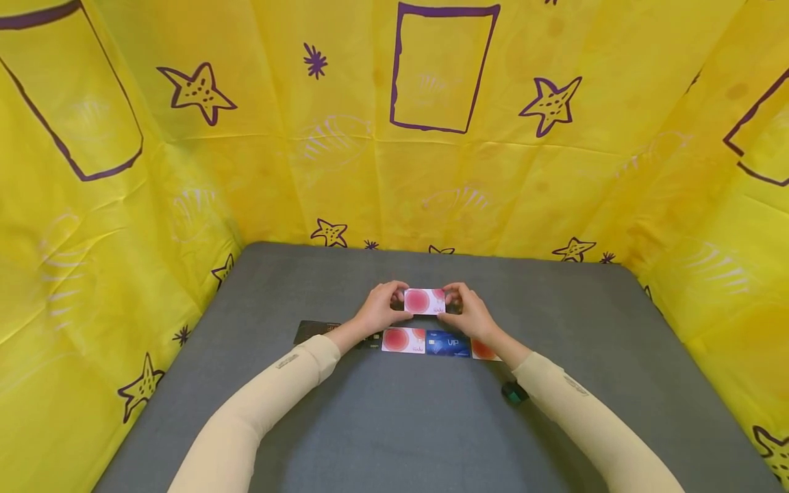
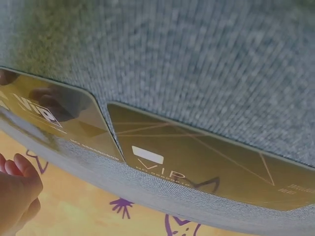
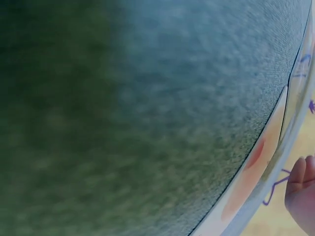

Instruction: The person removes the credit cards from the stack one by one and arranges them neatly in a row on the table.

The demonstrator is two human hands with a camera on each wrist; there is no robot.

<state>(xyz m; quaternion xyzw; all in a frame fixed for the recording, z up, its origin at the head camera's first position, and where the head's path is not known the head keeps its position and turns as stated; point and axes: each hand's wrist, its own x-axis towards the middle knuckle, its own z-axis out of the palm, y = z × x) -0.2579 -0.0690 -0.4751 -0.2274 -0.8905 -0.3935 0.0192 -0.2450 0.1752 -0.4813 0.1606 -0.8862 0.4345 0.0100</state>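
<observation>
A white card with pink-red circles (image 1: 424, 301) is pinched by its two short ends, raised above the grey table. My left hand (image 1: 383, 308) grips its left end and my right hand (image 1: 470, 313) its right end, thumbs at the lower corners. Closer to me lies a row of cards: a black card (image 1: 313, 331), a second dark card partly behind the left wrist, a similar white-and-red card (image 1: 403, 339), a blue VIP card (image 1: 448, 344) and a red-orange card (image 1: 484, 350) partly covered by the right forearm. The left wrist view shows two dark VIP cards (image 2: 197, 162) side by side.
The grey cloth-covered table (image 1: 394, 424) is enclosed by yellow curtains (image 1: 345, 178) with purple starfish drawings. Below my right forearm sits a small dark object with a green patch (image 1: 514, 392).
</observation>
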